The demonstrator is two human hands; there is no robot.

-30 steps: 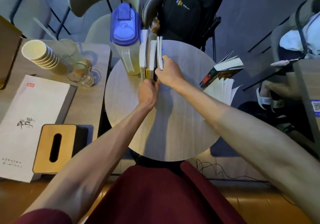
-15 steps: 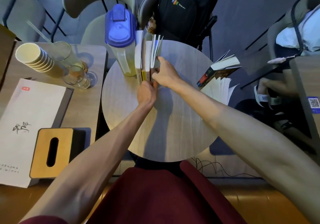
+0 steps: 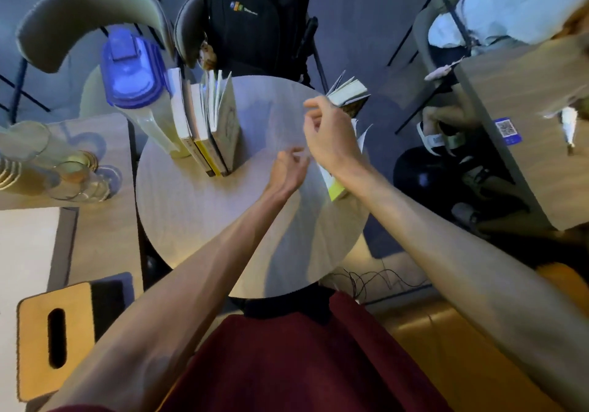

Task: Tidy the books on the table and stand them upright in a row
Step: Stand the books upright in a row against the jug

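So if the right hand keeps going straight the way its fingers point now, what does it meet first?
Probably the splayed-open dark-covered book at the round wooden table's far right edge; the right hand is empty, fingertips just short of it. Depth is uncertain.

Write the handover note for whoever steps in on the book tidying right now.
Left hand: empty, loosely curled over the round table.
Right hand: open, empty, near the two loose books at the table's right edge.
Done: three books stand in a row against the water jug; the rightmost fans open.
Left: stand the loose books into the row.
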